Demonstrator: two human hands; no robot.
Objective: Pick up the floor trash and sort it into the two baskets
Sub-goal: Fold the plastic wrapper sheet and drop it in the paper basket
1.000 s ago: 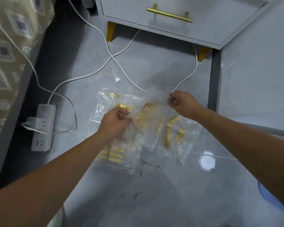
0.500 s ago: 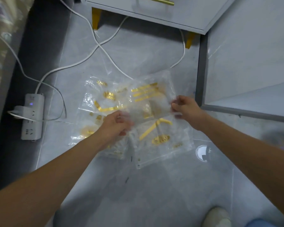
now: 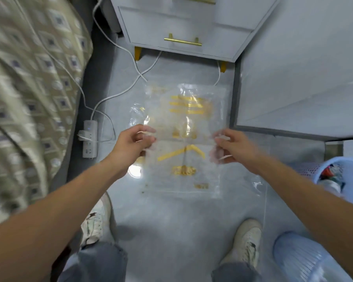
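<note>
the landmark was the white nightstand (image 3: 192, 27) with the gold handle. going left to right in front of it: the left hand (image 3: 130, 143) had its grip pinched on the left edge of the clear plastic bags (image 3: 183, 139) with gold print, and the right hand (image 3: 232, 148) had its grip pinched on their right edge, so the bags hung spread between the two hands, off the floor, just in front of the nightstand.

what could have gone wrong, to my eye: the film looked slick and loosely layered, so a sheet could have slid out of either pinch and dropped back to the floor. the white cables (image 3: 130, 84) trailed out from under the nightstand to the power strip (image 3: 89, 139) on its left, close to the person's feet, and a step could have snagged them.

counted: two hands; the bags looked like at least two overlapping sheets, though i couldn't tell exactly; one power strip; two blue baskets, the basket with trash in it (image 3: 338, 174) to the right of the nightstand and nearer the person, and the ribbed basket (image 3: 302, 259) nearer still; two shoes.
</note>
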